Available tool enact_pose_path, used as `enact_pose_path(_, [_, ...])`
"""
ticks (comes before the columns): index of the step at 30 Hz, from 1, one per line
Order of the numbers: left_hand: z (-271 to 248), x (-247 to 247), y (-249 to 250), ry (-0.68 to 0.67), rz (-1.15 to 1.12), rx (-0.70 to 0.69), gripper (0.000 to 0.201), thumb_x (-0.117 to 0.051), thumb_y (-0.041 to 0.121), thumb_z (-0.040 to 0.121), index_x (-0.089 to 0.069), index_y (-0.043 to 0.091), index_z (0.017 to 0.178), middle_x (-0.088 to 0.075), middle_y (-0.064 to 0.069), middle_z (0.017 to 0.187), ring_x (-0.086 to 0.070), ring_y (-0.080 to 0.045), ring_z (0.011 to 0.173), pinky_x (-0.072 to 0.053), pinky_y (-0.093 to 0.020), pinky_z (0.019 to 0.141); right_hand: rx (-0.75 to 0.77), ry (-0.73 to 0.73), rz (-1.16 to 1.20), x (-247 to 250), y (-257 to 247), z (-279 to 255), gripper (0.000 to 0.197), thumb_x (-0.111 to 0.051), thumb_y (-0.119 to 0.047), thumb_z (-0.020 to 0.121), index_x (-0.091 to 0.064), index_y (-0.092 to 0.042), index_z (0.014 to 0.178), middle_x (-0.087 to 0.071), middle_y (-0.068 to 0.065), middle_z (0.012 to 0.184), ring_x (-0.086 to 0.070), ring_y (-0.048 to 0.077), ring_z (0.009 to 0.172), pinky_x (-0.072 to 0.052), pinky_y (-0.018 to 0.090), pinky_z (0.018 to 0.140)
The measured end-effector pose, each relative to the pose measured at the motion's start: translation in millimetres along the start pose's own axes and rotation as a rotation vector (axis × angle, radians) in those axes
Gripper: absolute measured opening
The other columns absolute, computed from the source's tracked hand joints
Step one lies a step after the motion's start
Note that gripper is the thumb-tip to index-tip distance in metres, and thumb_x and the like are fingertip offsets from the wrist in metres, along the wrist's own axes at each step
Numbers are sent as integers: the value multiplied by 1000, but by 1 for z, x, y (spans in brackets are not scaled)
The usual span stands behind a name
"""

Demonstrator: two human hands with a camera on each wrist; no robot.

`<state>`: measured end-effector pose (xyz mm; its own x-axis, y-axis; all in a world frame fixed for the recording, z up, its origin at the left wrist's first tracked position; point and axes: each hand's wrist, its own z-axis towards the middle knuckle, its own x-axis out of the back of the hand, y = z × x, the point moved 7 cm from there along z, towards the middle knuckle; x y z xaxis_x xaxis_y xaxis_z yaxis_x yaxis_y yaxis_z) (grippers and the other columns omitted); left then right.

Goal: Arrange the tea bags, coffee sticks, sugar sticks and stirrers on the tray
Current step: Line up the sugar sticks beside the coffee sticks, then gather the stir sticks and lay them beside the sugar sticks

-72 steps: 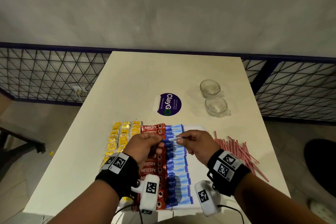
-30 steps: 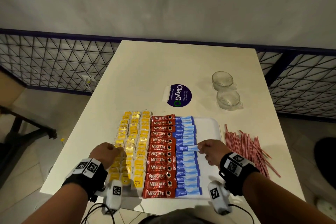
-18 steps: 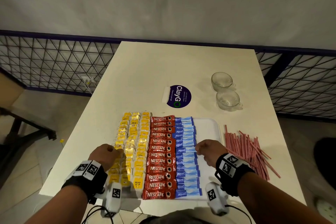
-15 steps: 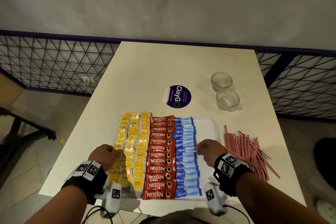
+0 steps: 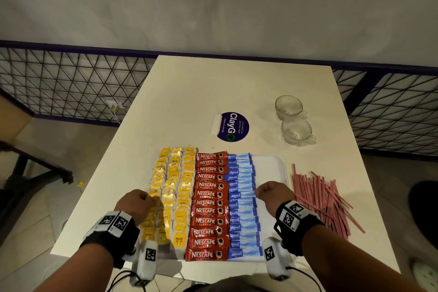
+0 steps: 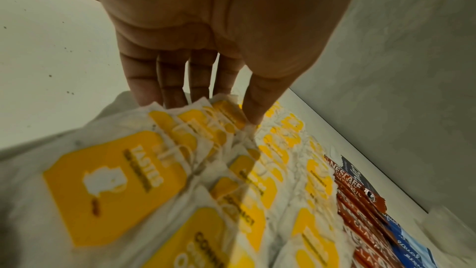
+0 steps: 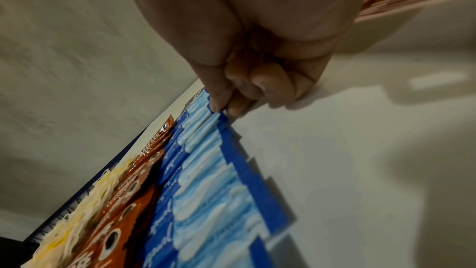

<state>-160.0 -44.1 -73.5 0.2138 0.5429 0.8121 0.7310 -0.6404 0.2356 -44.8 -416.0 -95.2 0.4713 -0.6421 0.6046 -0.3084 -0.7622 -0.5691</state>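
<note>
Surface (image 5: 189, 106) first: a pale rectangular top carrying everything, with a white tray (image 5: 272, 168) set against its near edge. Most of the tray is filled. Tea bags (image 5: 174, 187) with yellow tags lie in three columns at the tray's left side, red coffee sticks (image 5: 208, 204) form one stacked column beside them, and blue sugar sticks (image 5: 241, 201) form the next column to the right. A bare white strip of tray is left along its right side. Stirrers (image 5: 320, 199), red-and-white striped, lie in a loose heap on the surface just beyond the tray's right edge, none of them on the tray. By my reading three of the four groups are placed and the stirrers are the step left, with the bare strip the likely spot.

Two glass cups (image 5: 292, 121) stand toward the far right corner, and a round dark sticker (image 5: 233, 127) sits past the tray's far edge.

The left hand (image 6: 206, 48) rests straight, relaxed fingers on the outer tea bags, gripping nothing. The right hand (image 7: 257, 80) has its grip closed, thumb and forefinger pinching the right end of one sugar stick (image 5: 246, 194) midway down the blue column.
</note>
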Motion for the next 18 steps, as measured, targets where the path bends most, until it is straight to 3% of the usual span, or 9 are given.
enact_pose_path(2, [0,0,0,1,0,3,41,-61,35,90,-48,17,56,-48,0,55,-45,-16,54,-28,-26,49,-3,-1,3,-1,-1,-1,22,-61,-22,90,-64,-31,70,-71,-5,87,-66,19,78,-54,29,69])
enact_pose_path(8, [3,-1,-3,11,16,2,36,-58,33,91,-51,18,59,-51,1,59,-48,-17,58,-29,-26,50,11,7,-3,0,-5,-5,19,-60,-20,91,-64,-27,74,-68,-6,88,-59,10,72,-40,18,52])
enact_pose_path(15, [3,-1,-4,15,6,3,34,-59,35,91,-52,20,62,-52,2,60,-49,-17,60,-30,-26,51,-3,1,33,-2,-4,-5,19,-63,-20,89,-63,-27,71,-71,-1,90,-64,18,80,-51,27,68])
enact_pose_path(18, [0,0,-2,10,2,-4,34,-57,35,93,-54,19,63,-54,2,61,-51,-17,61,-30,-26,51,-18,11,49,1,-4,-6,15,-62,-31,89,-65,-26,75,-71,-3,90,-64,19,81,-51,29,71])
